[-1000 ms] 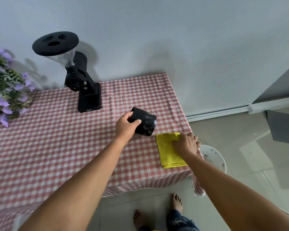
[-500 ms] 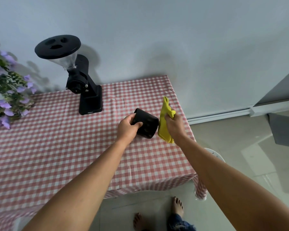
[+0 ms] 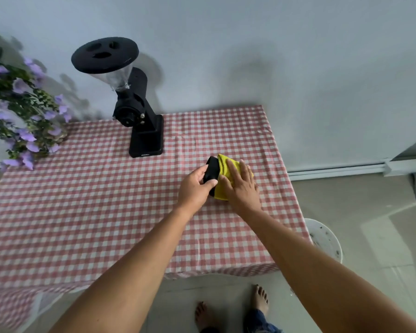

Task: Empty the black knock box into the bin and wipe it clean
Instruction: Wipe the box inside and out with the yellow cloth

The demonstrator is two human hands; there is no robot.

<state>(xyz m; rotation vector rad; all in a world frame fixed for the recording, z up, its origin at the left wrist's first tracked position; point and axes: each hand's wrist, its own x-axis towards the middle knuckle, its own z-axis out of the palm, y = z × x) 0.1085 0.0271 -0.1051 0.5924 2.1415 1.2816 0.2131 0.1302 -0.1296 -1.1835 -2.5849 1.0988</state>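
The black knock box (image 3: 211, 170) lies on its side on the checked tablecloth, near the table's right end. My left hand (image 3: 194, 188) grips its left end. A yellow cloth (image 3: 223, 168) covers the box's right end, where my right hand (image 3: 240, 186) presses it flat against the box with fingers spread. Most of the box is hidden by the cloth and both hands. The white bin (image 3: 327, 239) stands on the floor just past the table's right edge, with dark specks inside.
A black coffee grinder (image 3: 135, 116) with a clear hopper stands at the back of the table (image 3: 82, 200) by the wall. Purple flowers (image 3: 22, 111) crowd the back left corner. My bare feet (image 3: 231, 306) show below the table's front edge.
My right hand picked the yellow cloth up off the table, raised it beside the box, and now presses it over the box's right end. My left hand kept its grip.
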